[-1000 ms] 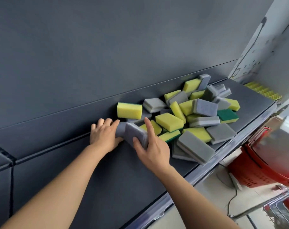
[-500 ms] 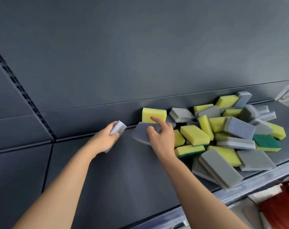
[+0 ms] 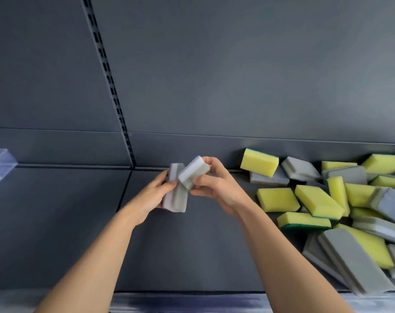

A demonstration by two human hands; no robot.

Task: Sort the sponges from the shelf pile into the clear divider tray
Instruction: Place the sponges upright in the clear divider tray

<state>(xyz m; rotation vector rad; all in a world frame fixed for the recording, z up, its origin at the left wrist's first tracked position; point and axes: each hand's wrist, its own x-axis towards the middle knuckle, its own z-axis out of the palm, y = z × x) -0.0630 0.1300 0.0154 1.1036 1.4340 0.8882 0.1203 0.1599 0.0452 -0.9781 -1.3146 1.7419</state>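
Above the shelf [image 3: 67, 233], an upright grey sponge [image 3: 178, 201] is gripped by the curled fingers of the left hand [image 3: 154, 196]. A second sponge [image 3: 193, 171], tilted against it, is pinched by the right hand [image 3: 217, 186]. The pile [image 3: 327, 199] lies to the right, and the tray [image 3: 0, 163] is seen at the far left edge.

We look from one wide-angle camera worn on the head, facing forward and down, close to the dark shelf [image 3: 192, 256] and its back panel [image 3: 237, 75].
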